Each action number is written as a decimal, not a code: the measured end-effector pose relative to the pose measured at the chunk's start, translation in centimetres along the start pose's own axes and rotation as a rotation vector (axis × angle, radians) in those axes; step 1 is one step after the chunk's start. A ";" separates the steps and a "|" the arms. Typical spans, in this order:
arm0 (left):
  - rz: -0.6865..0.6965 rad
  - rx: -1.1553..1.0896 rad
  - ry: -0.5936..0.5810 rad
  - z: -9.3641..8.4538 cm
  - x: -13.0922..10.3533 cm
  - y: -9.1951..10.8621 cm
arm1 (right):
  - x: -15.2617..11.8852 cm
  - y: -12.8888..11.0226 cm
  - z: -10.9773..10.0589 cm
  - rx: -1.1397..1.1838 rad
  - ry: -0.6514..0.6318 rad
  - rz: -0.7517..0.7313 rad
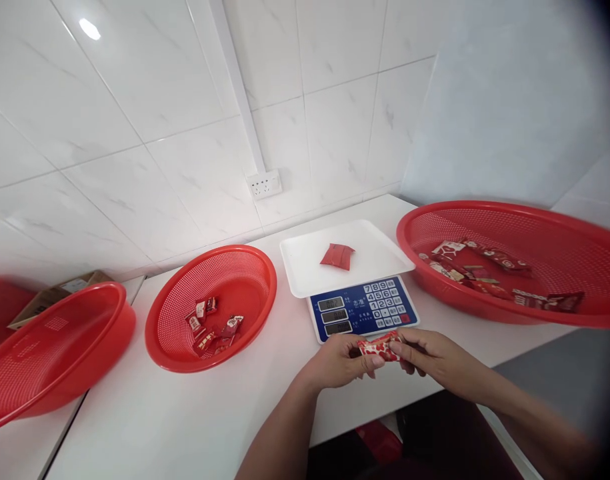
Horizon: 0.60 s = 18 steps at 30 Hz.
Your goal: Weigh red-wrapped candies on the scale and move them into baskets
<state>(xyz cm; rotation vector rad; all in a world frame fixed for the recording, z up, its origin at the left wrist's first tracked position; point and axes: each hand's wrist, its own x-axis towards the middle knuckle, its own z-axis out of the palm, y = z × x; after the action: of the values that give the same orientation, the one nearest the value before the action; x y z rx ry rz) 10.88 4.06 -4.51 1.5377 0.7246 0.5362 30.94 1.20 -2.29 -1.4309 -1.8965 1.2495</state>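
Between my two hands is a small red and white snack packet [381,347], just in front of the scale's keypad. My left hand [341,361] pinches its left end, and my right hand [431,357] grips the right end. Behind them stands a blue and white scale [363,308] with a white tray [305,277] on top. One plain red packet [337,256] lies on that tray. Several wrapped packets rest in the round red basket [172,313] to the left. More packets lie in the large red basket [445,297] at the right.
Another red basket [102,337] stands at the far left, tilted, with a cardboard box [55,299] behind it. The white table [185,420] meets a tiled wall that bears a socket [265,185]. The table's front edge runs below my hands.
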 end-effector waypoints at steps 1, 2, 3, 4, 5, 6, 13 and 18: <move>-0.009 -0.025 -0.010 -0.1 0.0 0.0 | 0.1 -0.2 -0.1 0.013 0.002 -0.004; -0.013 -0.050 -0.011 -0.1 0.0 -0.1 | 0.2 -0.4 -0.1 0.025 -0.006 -0.009; -0.010 -0.073 -0.008 -0.2 0.0 -0.1 | 0.3 -0.6 -0.2 0.035 -0.020 -0.015; -0.002 -0.094 -0.002 -0.2 -0.1 -0.1 | 0.4 -0.9 -0.2 0.046 -0.037 -0.021; 0.009 -0.112 0.006 -0.3 -0.1 -0.2 | 0.5 -1.1 -0.3 0.059 -0.053 -0.026; 0.022 -0.129 0.017 -0.3 -0.1 -0.3 | 0.5 -1.2 -0.3 0.073 -0.067 -0.030; 0.052 -0.259 -0.115 -0.6 -0.1 -1.0 | 1.9 -2.0 -1.7 0.327 0.072 0.003; 0.059 -0.264 -0.138 -0.8 0.0 -1.0 | 3.6 -2.9 -1.8 0.524 0.065 0.049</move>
<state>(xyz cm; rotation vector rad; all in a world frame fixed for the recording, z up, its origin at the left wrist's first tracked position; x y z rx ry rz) 10.17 4.60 -5.41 1.3370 0.4833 0.5415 29.61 5.12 0.50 -1.2175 -1.3554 1.5557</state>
